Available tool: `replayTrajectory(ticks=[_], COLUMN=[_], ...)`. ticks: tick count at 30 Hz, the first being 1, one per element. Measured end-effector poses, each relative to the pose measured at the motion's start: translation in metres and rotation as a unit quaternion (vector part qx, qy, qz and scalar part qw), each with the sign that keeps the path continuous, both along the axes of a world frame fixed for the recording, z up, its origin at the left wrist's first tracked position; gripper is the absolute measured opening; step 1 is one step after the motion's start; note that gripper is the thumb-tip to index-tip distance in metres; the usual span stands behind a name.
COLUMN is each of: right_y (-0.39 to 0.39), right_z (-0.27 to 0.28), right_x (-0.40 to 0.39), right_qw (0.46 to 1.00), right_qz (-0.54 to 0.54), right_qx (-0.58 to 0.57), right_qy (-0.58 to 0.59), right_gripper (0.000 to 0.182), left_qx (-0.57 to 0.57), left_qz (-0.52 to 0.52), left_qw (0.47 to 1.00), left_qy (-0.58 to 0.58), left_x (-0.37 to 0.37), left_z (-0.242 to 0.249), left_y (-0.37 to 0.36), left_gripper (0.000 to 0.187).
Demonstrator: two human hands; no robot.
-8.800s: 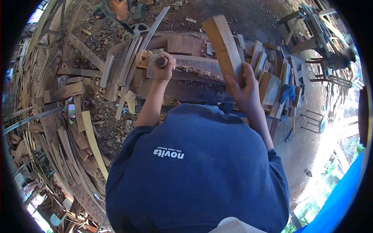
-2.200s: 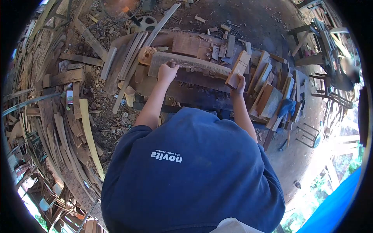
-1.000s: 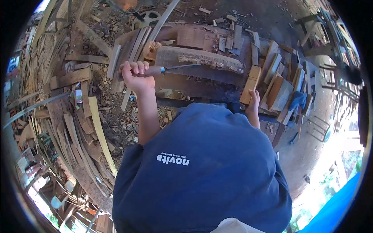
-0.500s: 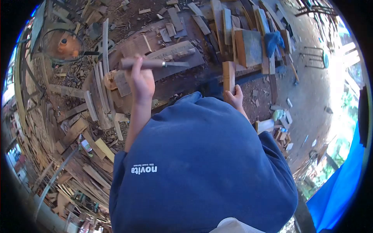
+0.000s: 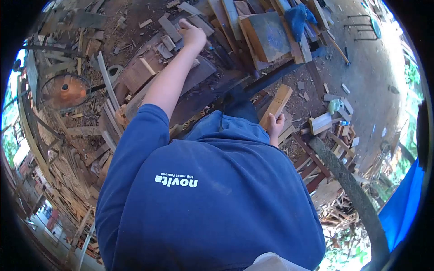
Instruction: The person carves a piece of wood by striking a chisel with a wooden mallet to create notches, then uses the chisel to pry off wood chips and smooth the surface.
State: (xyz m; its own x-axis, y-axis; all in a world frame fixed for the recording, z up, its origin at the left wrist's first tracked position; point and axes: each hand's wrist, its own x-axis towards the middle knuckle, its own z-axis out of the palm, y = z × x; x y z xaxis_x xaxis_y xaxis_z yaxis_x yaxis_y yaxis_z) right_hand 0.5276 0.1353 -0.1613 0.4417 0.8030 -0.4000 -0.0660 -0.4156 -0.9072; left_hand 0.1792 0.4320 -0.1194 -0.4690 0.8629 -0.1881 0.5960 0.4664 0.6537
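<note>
Nearby, stacked planks (image 5: 266,38) crowd the left hand (image 5: 192,34).

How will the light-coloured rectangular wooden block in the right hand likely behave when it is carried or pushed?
The light-coloured rectangular wooden block looks solid and straight, so it probably stays stiff. The right hand holds it alone by one end, so it seems fairly light. Its flat faces suggest it would slide, not roll.

An open-air woodworking yard: offcuts and planks (image 5: 264,36) are heaped on a rough plank table (image 5: 194,79), with wood scraps (image 5: 72,135) strewn over the dirt floor (image 5: 361,77) around it and a fan (image 5: 63,92) beside it.
</note>
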Motion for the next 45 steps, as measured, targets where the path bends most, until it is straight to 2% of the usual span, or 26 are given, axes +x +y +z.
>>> replayTrajectory(ticks=[2, 3, 4, 5, 6, 7, 8, 10, 12, 14, 17, 21, 23, 26, 29, 32, 34, 35, 36, 38, 39, 40, 41, 42, 44, 45], right_y=[-0.006, -0.007, -0.006, -0.004, 0.0, 0.001, 0.003, 0.014, 0.025, 0.034, 0.039, 0.04, 0.04, 0.038, 0.037, 0.032, 0.033, 0.035, 0.037, 0.038, 0.04, 0.041, 0.044, 0.045, 0.051, 0.056], right_z=[-0.005, -0.006, -0.008, -0.01, -0.011, -0.012, -0.015, -0.016, -0.019, -0.02, -0.018, -0.015, -0.013, -0.013, -0.006, -0.013, -0.012, -0.013, -0.013, -0.011, -0.006, -0.008, -0.01, -0.011, -0.008, -0.009], right_x=[0.005, 0.006, 0.007, 0.009, 0.011, 0.011, 0.01, 0.009, 0.006, -0.004, -0.011, -0.008, -0.006, -0.008, -0.014, -0.011, -0.01, -0.012, -0.013, -0.011, -0.013, -0.011, -0.011, -0.013, -0.022, -0.024], right_qw=[1.0, 0.999, 0.998, 0.998, 0.998, 0.998, 0.998, 0.999, 0.999, 0.999, 0.999, 0.998, 0.998, 0.999, 0.999, 0.999, 0.999, 1.0, 1.0, 0.999, 0.999, 0.999, 0.998, 0.996, 0.995, 0.993], right_qz=[-0.021, -0.037, -0.051, -0.051, -0.047, -0.044, -0.044, -0.005, 0.01, 0.013, 0.015, 0.021, 0.016, 0.005, -0.005, 0.007, 0.011, 0.013, 0.014, 0.034, 0.041, 0.045, 0.062, 0.081, 0.093, 0.115], right_qx=[-0.009, -0.012, -0.014, -0.016, -0.028, -0.04, -0.045, -0.034, -0.043, -0.026, -0.033, -0.043, -0.052, -0.029, -0.027, -0.029, -0.021, -0.016, -0.013, -0.022, -0.023, -0.024, -0.023, -0.022, -0.029, -0.028], right_qy=[0.0, 0.012, 0.024, 0.024, 0.028, 0.032, 0.032, 0.016, 0.022, 0.024, 0.03, 0.041, 0.025, 0.018, 0.035, 0.032, 0.022, 0.013, 0.017, -0.001, -0.012, -0.01, -0.021, -0.031, 0.001, -0.001], right_gripper=[0.016, 0.016, 0.017, 0.017, 0.017, 0.018, 0.018, 0.019, 0.019, 0.016, 0.017, 0.018, 0.017, 0.013, 0.013, 0.014, 0.014, 0.014, 0.014, 0.016, 0.016, 0.016, 0.017, 0.017, 0.018, 0.018], left_qx=[-0.124, -0.167, -0.168, -0.152, -0.132, -0.102, -0.129, -0.137, -0.057, 0.005, 0.147, 0.153, 0.195, 0.161, 0.16, 0.146, 0.307, 0.307, 0.308, 0.278, 0.273, 0.288, 0.294, 0.299, 0.292, 0.3], left_qz=[0.015, 0.014, 0.013, -0.126, -0.263, -0.326, -0.429, -0.557, -0.615, -0.619, -0.582, -0.583, -0.638, -0.648, -0.641, -0.67, -0.635, -0.634, -0.55, -0.299, -0.182, -0.068, 0.048, 0.052, 0.265, 0.271], left_qw=[0.992, 0.984, 0.984, 0.964, 0.913, 0.888, 0.84, 0.792, 0.762, 0.749, 0.728, 0.719, 0.685, 0.684, 0.69, 0.674, 0.688, 0.688, 0.776, 0.887, 0.891, 0.825, 0.72, 0.72, 0.618, 0.617], left_qy=[0.02, 0.063, 0.063, 0.176, 0.282, 0.308, 0.305, 0.208, 0.194, 0.237, 0.33, 0.345, 0.292, 0.294, 0.295, 0.275, 0.168, 0.173, 0.029, -0.214, -0.313, -0.481, -0.627, -0.624, -0.68, -0.675], left_x=[-0.006, 0.001, 0.001, 0.001, 0.001, 0.006, 0.009, 0.02, 0.033, 0.047, 0.057, 0.056, 0.056, 0.06, 0.067, 0.078, 0.078, 0.073, 0.064, 0.04, 0.026, 0.017, 0.008, -0.003, -0.027, -0.041], left_z=[0.001, 0.012, 0.004, -0.004, -0.001, -0.001, 0.0, -0.011, -0.022, -0.031, -0.047, -0.059, -0.068, -0.082, -0.071, -0.029, 0.014, 0.033, 0.052, 0.095, 0.093, 0.103, 0.114, 0.131, 0.165, 0.171], left_y=[0.01, 0.008, 0.006, 0.0, -0.006, -0.014, -0.02, -0.03, -0.047, -0.061, -0.074, -0.078, -0.082, -0.098, -0.106, -0.111, -0.114, -0.117, -0.124, -0.148, -0.161, -0.172, -0.184, -0.196, -0.218, -0.228], left_gripper=[0.068, 0.059, 0.059, 0.051, 0.046, 0.037, 0.04, 0.04, 0.045, 0.039, 0.012, 0.01, 0.008, 0.005, 0.004, 0.009, 0.016, 0.016, 0.02, 0.028, 0.024, 0.023, 0.022, 0.022, 0.02, 0.02])
